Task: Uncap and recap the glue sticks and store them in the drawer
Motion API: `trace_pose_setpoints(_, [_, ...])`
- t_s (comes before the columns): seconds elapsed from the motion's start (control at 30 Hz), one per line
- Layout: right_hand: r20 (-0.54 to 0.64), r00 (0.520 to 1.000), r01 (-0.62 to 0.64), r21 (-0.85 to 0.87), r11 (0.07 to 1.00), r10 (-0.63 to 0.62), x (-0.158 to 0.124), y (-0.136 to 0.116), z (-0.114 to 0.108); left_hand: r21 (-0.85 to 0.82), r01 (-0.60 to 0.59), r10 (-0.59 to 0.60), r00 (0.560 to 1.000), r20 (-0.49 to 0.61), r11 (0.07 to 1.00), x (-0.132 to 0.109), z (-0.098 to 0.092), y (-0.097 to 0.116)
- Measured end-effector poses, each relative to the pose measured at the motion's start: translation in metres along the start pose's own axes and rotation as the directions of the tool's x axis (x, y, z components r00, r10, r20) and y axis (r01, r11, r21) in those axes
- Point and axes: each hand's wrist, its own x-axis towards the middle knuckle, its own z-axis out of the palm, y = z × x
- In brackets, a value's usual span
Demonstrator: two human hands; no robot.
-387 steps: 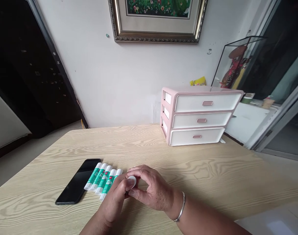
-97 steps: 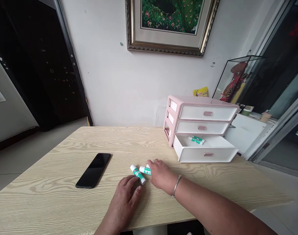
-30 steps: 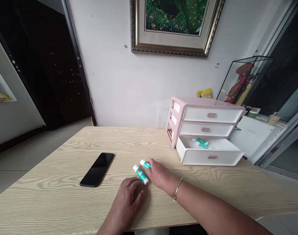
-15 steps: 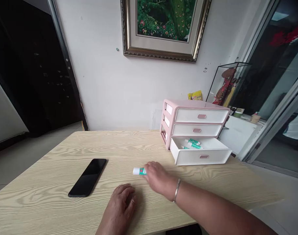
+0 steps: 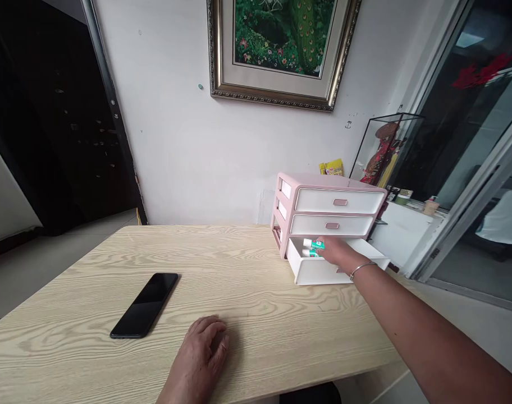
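My right hand (image 5: 334, 251) reaches into the pulled-out bottom drawer (image 5: 319, 272) of a pink and white plastic drawer unit (image 5: 332, 201). A white and green glue stick (image 5: 314, 244) shows at its fingertips, gripped there. At least one more glue stick (image 5: 310, 253) lies just below it in the drawer, partly hidden by my hand. My left hand (image 5: 201, 348) rests on the pale wood-grain table (image 5: 256, 269), fingers loosely curved and holding nothing, to the right of a black smartphone (image 5: 144, 306) lying face up.
The drawer unit stands at the table's far right edge, with its upper drawers closed. A yellow packet (image 5: 332, 168) sits behind it, and a glass display case (image 5: 384, 148) stands further right. A framed peacock picture (image 5: 281, 50) hangs on the wall above.
My right hand has moved from the table to the open drawer, carrying a glue stick. No glue sticks remain on the tabletop. My left hand has stayed nearly still.
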Motion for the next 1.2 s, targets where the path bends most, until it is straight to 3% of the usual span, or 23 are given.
trace_pose_setpoints(0.07, [-0.029, 1.0, -0.004, 0.027, 1.0, 0.005, -0.006, 0.004, 0.006, 0.0, -0.007, 0.007, 1.0, -0.007, 1.0, 0.0, -0.001, 0.001])
trace_pose_setpoints(0.13, [-0.132, 0.991, 0.023, 0.053, 0.998, -0.016, -0.02, 0.008, 0.013, -0.002, -0.014, 0.014, 1.0, -0.014, 1.0, 0.001, -0.003, 0.004])
trace_pose_setpoints(0.2, [-0.275, 0.961, 0.044, 0.091, 0.995, -0.018, -0.042, 0.012, 0.024, -0.001, -0.022, 0.022, 0.999, -0.026, 1.0, 0.002, -0.004, 0.005])
trace_pose_setpoints(0.3, [-0.394, 0.917, -0.012, 0.144, 0.989, 0.068, -0.085, 0.016, 0.046, 0.012, -0.031, 0.031, 0.999, -0.039, 0.999, 0.003, -0.004, 0.006])
trace_pose_setpoints(0.4, [-0.406, 0.904, -0.063, 0.178, 0.982, 0.131, -0.121, 0.011, 0.069, 0.033, -0.048, 0.049, 0.998, -0.041, 0.998, 0.003, -0.003, 0.003])
trace_pose_setpoints(0.47, [-0.354, 0.919, -0.113, 0.181, 0.977, 0.172, -0.131, 0.005, 0.08, 0.048, -0.057, 0.059, 0.997, -0.044, 0.997, 0.003, -0.002, 0.002])
trace_pose_setpoints(0.63, [-0.164, 0.956, -0.231, 0.096, 0.968, 0.244, -0.104, -0.007, 0.091, 0.06, -0.077, 0.08, 0.995, -0.058, 0.995, 0.003, -0.001, 0.0])
trace_pose_setpoints(0.77, [-0.136, 0.974, -0.17, 0.089, 0.981, 0.181, -0.068, -0.008, 0.09, 0.043, -0.079, 0.081, 0.995, -0.062, 0.996, 0.003, 0.0, 0.0])
trace_pose_setpoints(0.9, [-0.101, 0.978, -0.159, 0.198, 0.967, 0.181, -0.046, -0.011, 0.095, 0.03, -0.065, 0.067, 0.996, -0.056, 0.997, 0.003, 0.0, 0.0])
trace_pose_setpoints(1.07, [-0.108, 0.974, -0.163, 0.278, 0.947, 0.199, -0.037, -0.016, 0.101, 0.015, -0.071, 0.071, 0.995, -0.065, 0.997, 0.004, -0.002, 0.002])
trace_pose_setpoints(1.2, [-0.113, 0.976, -0.155, 0.251, 0.956, 0.188, -0.049, -0.019, 0.099, -0.01, -0.054, 0.054, 0.997, -0.052, 0.998, 0.004, 0.0, 0.003])
